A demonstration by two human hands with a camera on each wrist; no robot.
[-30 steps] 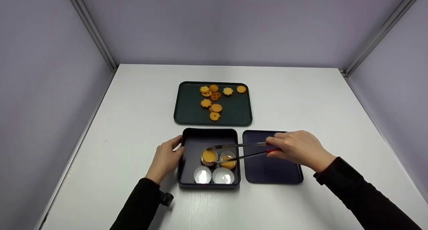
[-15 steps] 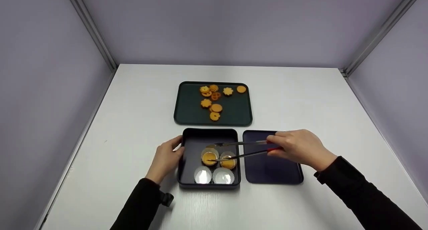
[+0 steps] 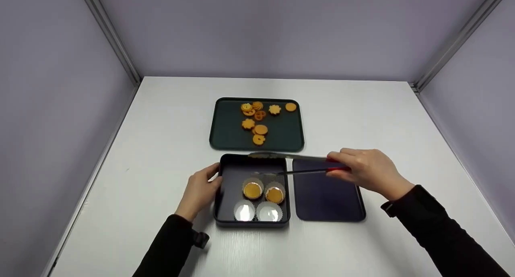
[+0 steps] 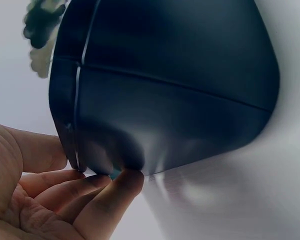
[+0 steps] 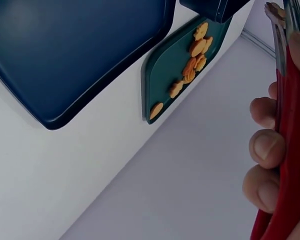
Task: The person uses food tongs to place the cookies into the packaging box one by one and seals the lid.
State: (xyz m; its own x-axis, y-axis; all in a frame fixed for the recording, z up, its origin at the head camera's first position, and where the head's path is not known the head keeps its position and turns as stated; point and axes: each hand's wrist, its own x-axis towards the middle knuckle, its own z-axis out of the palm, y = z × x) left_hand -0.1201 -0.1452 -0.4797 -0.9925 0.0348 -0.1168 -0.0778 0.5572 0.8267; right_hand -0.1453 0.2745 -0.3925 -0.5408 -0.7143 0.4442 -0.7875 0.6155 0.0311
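In the head view, my left hand holds the left wall of a dark square box; the left wrist view shows its fingertips against the box wall. My right hand grips metal tongs by their red handles, over the box and the dark blue tray. The tongs' tips stand apart with no cookie visible between them. Inside the box, a round cookie and a flower-edged cookie sit in paper cups. Two other white paper cups in front hold no cookie.
Behind the box lies a dark green tray with several cookies, including a pretzel shape. The dark blue tray lies right of the box. Grey-purple panels enclose the white table at the back and sides.
The tongs have let go of the round cookie, which settled lower in its paper cup. My right hand has lifted the tongs away toward the back. The left hand stays put.
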